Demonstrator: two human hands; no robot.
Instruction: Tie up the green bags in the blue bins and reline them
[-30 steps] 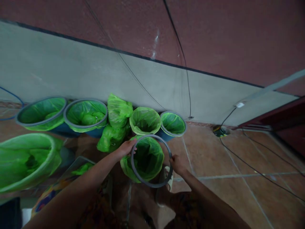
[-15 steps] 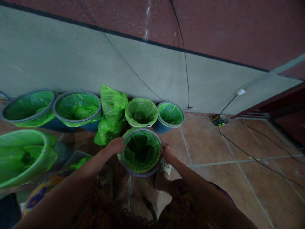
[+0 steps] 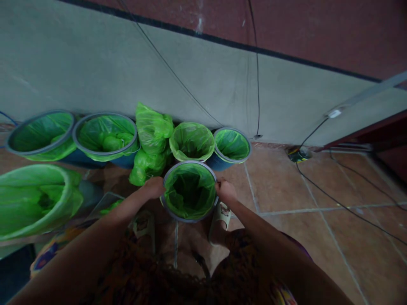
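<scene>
A round trash can point(image 3: 190, 219) with a grey rim ring stands in front of me between my feet, with a green plastic bag point(image 3: 178, 197) lining its inside. At the left side of the rim, my left hand point(image 3: 154, 187) is closed on the edge. My right hand point(image 3: 226, 189) grips the opposite edge, its fingers pinched at the rim. Whether each hand has the ring, the bag or both cannot be made out. Just behind it stand a pale green-lined bin point(image 3: 192, 146) and a blue bin with a grey ring point(image 3: 233, 146).
Two grey-rimmed bins point(image 3: 104, 116) point(image 3: 41, 114) line the wall at left, and a larger lined bin point(image 3: 71, 199) stands nearer me. Filled green bags point(image 3: 152, 131) are piled between bins. A black cable point(image 3: 318, 197) crosses the tiled floor point(image 3: 286, 237) at right.
The view has shifted slightly, so the surroundings sit a little higher and further right. Both hands stay on the rim. Less of the green bag shows outside its left edge.
</scene>
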